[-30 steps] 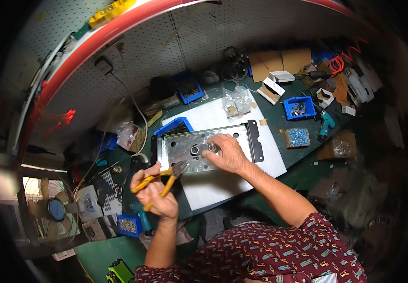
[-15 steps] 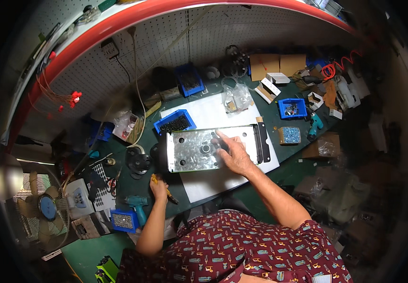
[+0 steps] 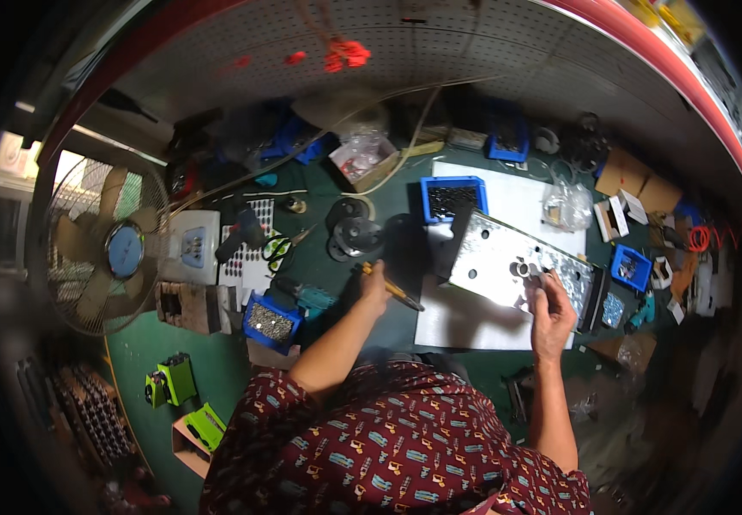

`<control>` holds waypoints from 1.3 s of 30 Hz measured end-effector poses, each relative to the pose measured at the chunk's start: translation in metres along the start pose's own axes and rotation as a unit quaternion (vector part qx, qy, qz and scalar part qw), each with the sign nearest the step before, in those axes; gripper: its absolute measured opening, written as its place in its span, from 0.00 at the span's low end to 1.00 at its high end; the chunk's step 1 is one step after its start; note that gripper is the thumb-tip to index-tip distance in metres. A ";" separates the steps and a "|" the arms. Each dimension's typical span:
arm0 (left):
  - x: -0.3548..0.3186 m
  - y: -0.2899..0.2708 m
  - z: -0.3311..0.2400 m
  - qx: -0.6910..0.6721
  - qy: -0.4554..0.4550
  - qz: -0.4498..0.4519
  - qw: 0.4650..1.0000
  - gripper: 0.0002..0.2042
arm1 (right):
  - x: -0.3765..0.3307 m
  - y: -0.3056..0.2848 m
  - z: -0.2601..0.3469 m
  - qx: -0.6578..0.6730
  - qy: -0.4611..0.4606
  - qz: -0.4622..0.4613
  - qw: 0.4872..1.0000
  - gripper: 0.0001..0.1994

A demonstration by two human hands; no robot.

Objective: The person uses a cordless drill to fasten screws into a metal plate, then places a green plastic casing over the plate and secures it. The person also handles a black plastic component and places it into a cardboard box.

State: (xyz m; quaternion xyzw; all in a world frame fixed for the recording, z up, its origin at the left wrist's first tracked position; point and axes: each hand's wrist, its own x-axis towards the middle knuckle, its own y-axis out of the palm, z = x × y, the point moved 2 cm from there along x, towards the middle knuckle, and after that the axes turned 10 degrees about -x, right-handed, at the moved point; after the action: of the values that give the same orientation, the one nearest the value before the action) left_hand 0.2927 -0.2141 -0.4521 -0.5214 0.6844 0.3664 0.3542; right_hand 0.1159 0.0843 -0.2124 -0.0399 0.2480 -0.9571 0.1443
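Observation:
My left hand is closed round a slim hand tool with a yellow handle and a dark tip; its exact kind does not show. Right of it lies a shiny rectangular metal case with round holes and dark ends, its flat face up on a white sheet. Over the near side of that face is my right hand, fingers curled together by the middle holes. Whatever those fingers pinch, if anything, is too small to make out. Beside my left hand stands a dark round spool-like part.
A blue bin of black screws touches the case's far-left side. Left are a blue bin of silver screws, a teal power drill, green-handled scissors and a fan. Another blue bin and teal driver lie right.
The view has swung left, so the bench appears shifted right and turned. My right hand has gone from a stretched finger on the case to curled fingers. My left hand keeps the tool.

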 end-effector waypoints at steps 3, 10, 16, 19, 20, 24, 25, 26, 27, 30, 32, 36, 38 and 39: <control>-0.048 -0.010 -0.040 0.266 0.002 0.068 0.962 0.20 | -0.005 -0.006 -0.012 -0.044 -0.066 -0.019 0.997 0.13; 0.020 -0.129 -0.181 0.600 0.428 -0.181 0.651 0.13 | -0.020 -0.002 0.004 -0.004 0.014 -0.065 0.998 0.13; 0.057 -0.154 -0.195 0.707 0.464 -0.123 0.519 0.14 | -0.015 0.003 0.032 -0.090 -0.058 -0.093 0.990 0.09; 0.059 -0.146 -0.206 0.736 0.390 -0.128 0.538 0.18 | -0.015 0.001 0.025 -0.092 -0.031 -0.105 0.990 0.08; 0.048 -0.139 -0.207 0.746 0.383 -0.108 0.534 0.19 | -0.017 0.002 0.018 -0.093 -0.015 -0.105 0.990 0.08; -0.003 -0.122 -0.208 0.717 0.363 -0.093 0.589 0.22 | -0.019 0.003 0.022 -0.050 0.021 -0.094 0.994 0.08; -0.012 -0.122 -0.211 0.697 0.359 -0.101 0.612 0.22 | -0.019 0.005 0.023 -0.015 0.045 -0.090 0.995 0.08; -0.014 -0.129 -0.214 0.685 0.379 -0.089 0.616 0.19 | -0.019 0.005 0.022 -0.029 0.024 -0.092 0.995 0.08; -0.022 -0.130 -0.217 0.661 0.405 -0.082 0.626 0.18 | -0.019 0.006 0.022 -0.023 0.019 -0.092 0.995 0.08; -0.100 -0.075 -0.216 0.532 0.520 0.086 0.663 0.13 | -0.022 0.006 0.014 -0.014 0.005 -0.102 0.995 0.09; -0.177 -0.019 -0.196 0.419 0.433 0.233 0.763 0.19 | -0.022 0.009 0.014 -0.016 0.005 -0.088 0.996 0.09; -0.300 0.077 -0.146 0.527 0.271 0.402 0.697 0.26 | -0.022 0.008 0.014 -0.003 -0.011 -0.083 0.997 0.09; -0.300 0.094 -0.117 0.630 0.207 0.386 0.641 0.25 | -0.020 0.007 0.018 -0.004 -0.036 -0.077 0.996 0.08; -0.303 0.103 -0.105 0.679 0.209 0.360 0.604 0.25 | -0.020 0.005 0.021 -0.006 -0.047 -0.076 0.996 0.08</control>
State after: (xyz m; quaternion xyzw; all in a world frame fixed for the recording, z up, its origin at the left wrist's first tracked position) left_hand 0.2441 -0.1483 -0.1255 0.0957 0.9243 -0.2251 0.2931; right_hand 0.1393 0.0760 -0.1971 -0.1045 0.2430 -0.9609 0.0820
